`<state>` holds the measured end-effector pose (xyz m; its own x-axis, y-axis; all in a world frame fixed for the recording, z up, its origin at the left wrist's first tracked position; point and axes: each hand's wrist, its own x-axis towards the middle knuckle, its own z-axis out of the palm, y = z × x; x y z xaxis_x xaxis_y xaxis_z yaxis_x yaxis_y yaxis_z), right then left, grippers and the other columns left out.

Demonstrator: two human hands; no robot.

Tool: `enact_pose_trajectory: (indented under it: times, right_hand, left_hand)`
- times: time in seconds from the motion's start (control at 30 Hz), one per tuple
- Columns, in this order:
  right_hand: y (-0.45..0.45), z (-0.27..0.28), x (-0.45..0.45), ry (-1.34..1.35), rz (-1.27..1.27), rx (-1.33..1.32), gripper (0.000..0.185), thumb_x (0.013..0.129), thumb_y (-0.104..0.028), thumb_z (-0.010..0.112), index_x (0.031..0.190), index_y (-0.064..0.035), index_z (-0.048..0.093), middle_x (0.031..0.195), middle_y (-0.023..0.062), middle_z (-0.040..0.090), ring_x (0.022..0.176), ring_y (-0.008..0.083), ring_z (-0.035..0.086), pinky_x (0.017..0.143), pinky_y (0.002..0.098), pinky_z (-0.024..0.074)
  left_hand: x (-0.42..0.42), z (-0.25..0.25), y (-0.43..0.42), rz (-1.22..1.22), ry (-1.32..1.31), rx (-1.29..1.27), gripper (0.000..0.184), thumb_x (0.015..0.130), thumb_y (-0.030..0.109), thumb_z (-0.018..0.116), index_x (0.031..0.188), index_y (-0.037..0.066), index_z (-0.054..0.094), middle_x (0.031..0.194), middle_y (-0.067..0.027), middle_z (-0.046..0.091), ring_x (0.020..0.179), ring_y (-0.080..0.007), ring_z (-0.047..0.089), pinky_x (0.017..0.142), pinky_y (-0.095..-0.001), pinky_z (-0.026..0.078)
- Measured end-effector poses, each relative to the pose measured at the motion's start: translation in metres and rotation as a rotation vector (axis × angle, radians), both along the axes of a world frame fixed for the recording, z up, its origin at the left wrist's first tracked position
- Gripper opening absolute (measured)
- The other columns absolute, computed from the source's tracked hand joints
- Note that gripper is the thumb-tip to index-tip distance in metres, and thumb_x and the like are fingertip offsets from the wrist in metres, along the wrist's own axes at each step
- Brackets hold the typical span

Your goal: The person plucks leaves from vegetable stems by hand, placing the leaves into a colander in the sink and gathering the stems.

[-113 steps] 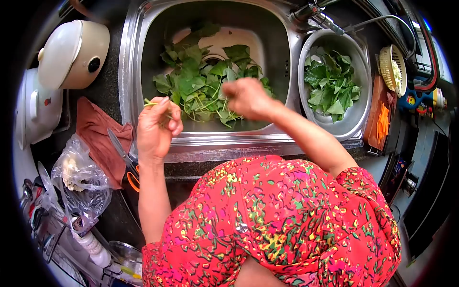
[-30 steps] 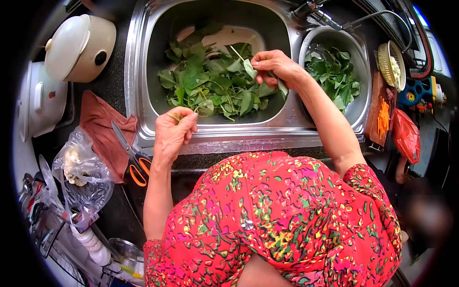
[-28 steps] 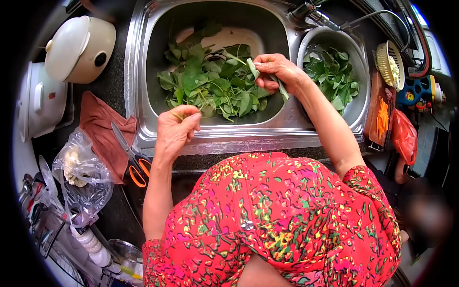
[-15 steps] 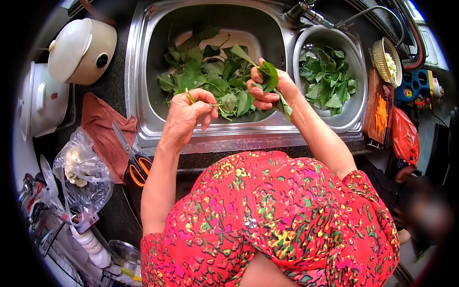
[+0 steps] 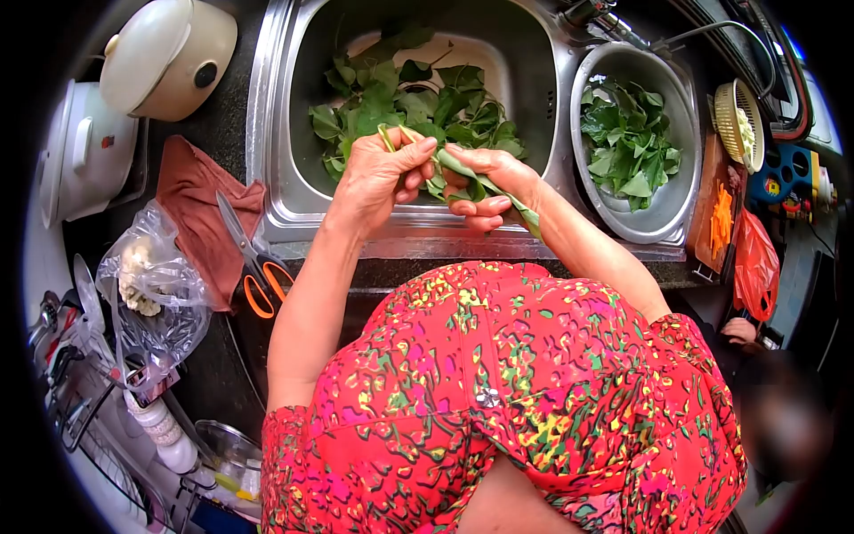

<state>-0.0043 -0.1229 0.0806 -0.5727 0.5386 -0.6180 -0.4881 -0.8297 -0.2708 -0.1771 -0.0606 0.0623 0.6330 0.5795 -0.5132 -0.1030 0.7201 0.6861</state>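
Above the front edge of the steel sink (image 5: 274, 116), my two hands meet. My left hand (image 5: 369, 182) is closed, thumb against fingers, on thin green stems (image 5: 386, 138) that poke up over its knuckles. Fingers curled, my right hand (image 5: 507, 178) grips a small bunch of green leaves (image 5: 528, 216), some trailing along the wrist. The fingertips are close together, and what lies between them is partly hidden. Beyond the hands, a heap of leafy greens (image 5: 374, 105) lies in the sink. To the right, a metal basin (image 5: 584, 182) holds more picked leaves (image 5: 636, 142).
Scissors (image 5: 258, 267) and a brown cloth (image 5: 191, 191) lie left of the sink, near a plastic bag with cauliflower (image 5: 138, 276). Two pots stand at upper left. At right are shredded carrot (image 5: 721, 221) on a board, a yellow colander (image 5: 731, 125) and a red bag (image 5: 754, 267).
My right hand has come down and left to meet my left hand, which has moved slightly right and up. The camera view has shifted a little.
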Motion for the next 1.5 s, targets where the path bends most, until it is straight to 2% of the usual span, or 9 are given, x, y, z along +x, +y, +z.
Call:
enact_pose_trajectory:
  times: [0.23,0.4,0.57,0.63,0.77,1.03,1.17,1.3,1.5]
  right_hand:
    - [-0.006,-0.018,0.026,-0.143,-0.12,0.103,0.031,0.088,-0.039,0.043,0.077,-0.0107,0.044,0.053,0.0097,0.047,0.029,0.0042,0.027,0.031,0.0215,0.0278]
    - [-0.003,-0.015,0.041,-0.171,-0.327,0.283,0.018,0.074,-0.011,0.064,0.078,-0.0063,0.047,0.071,0.0115,0.056,0.034,0.0051,0.032,0.034,0.0212,0.0331]
    - [0.02,0.022,0.016,-0.789,-0.116,0.638,0.021,0.072,-0.005,0.058,0.093,-0.0006,0.057,0.087,0.0104,0.061,0.043,0.0043,0.041,0.041,0.019,0.0372]
    - [0.027,0.014,-0.005,-1.087,-0.024,0.994,0.023,0.073,-0.008,0.057,0.094,0.0008,0.057,0.088,0.009,0.061,0.054,0.0092,0.052,0.049,0.0229,0.0441]
    - [0.021,-0.007,-0.044,-1.298,0.161,0.931,0.024,0.073,-0.02,0.058,0.089,-0.0025,0.059,0.079,0.0205,0.06,0.076,0.0332,0.059,0.069,0.0403,0.0461]
    - [-0.009,-0.024,-0.057,-1.089,0.161,0.846,0.015,0.074,-0.017,0.052,0.078,-0.0067,0.061,0.067,0.0165,0.058,0.066,0.033,0.057,0.061,0.0414,0.045]
    - [0.001,-0.044,-0.034,-1.667,0.268,1.241,0.017,0.073,-0.016,0.054,0.066,-0.0012,0.051,0.061,0.0164,0.055,0.058,0.0325,0.055,0.052,0.0385,0.0436]
    - [0.033,-0.028,0.03,-1.75,0.282,0.667,0.021,0.069,-0.024,0.06,0.082,-0.0077,0.062,0.075,0.0148,0.062,0.076,0.0282,0.061,0.07,0.0377,0.0475]
    - [0.04,-0.078,0.045,-1.514,0.422,0.582,0.037,0.061,-0.019,0.071,0.091,-0.0005,0.062,0.092,0.0184,0.061,0.09,0.03,0.058,0.079,0.0359,0.0449]
  left_hand:
    - [-0.007,-0.009,0.006,0.262,0.08,-0.202,0.019,0.076,0.012,0.065,0.068,0.006,0.049,0.055,-0.003,0.051,0.039,-0.0053,0.039,0.032,-0.0172,0.027]
    - [-0.01,-0.016,0.005,0.294,0.101,-0.237,0.02,0.076,0.013,0.066,0.068,0.006,0.049,0.055,-0.0043,0.051,0.039,-0.0067,0.038,0.032,-0.0186,0.027]
    - [-0.007,-0.012,0.001,0.296,0.149,-0.198,0.02,0.075,0.013,0.066,0.068,0.006,0.049,0.055,-0.0045,0.051,0.039,-0.0071,0.039,0.033,-0.0187,0.028]
    - [-0.005,-0.01,-0.002,0.296,0.167,-0.168,0.02,0.075,0.013,0.066,0.068,0.005,0.049,0.055,-0.0045,0.051,0.039,-0.007,0.039,0.033,-0.0187,0.028]
    - [-0.006,-0.004,-0.008,0.29,0.258,0.046,0.018,0.076,0.012,0.064,0.067,0.004,0.051,0.055,-0.0025,0.049,0.039,-0.0067,0.039,0.031,-0.0187,0.027]
    - [-0.034,-0.003,-0.023,0.09,0.36,0.096,0.01,0.074,0.006,0.064,0.07,0.001,0.056,0.053,-0.002,0.051,0.038,-0.0037,0.039,0.032,-0.0165,0.026]
    - [-0.037,0.012,-0.028,0.091,0.296,0.228,0.009,0.078,0.006,0.06,0.072,0.001,0.055,0.055,-0.0026,0.05,0.04,-0.0042,0.039,0.034,-0.0154,0.028]
    - [-0.063,0.009,-0.011,0.259,-0.221,-0.141,0.008,0.084,0.008,0.05,0.078,0.004,0.052,0.067,-0.0083,0.052,0.049,-0.008,0.04,0.039,-0.019,0.032]
    - [-0.077,-0.005,-0.006,0.336,-0.281,-0.294,0.004,0.079,0.006,0.05,0.076,0.004,0.052,0.07,-0.0114,0.051,0.054,-0.0124,0.042,0.043,-0.022,0.034]
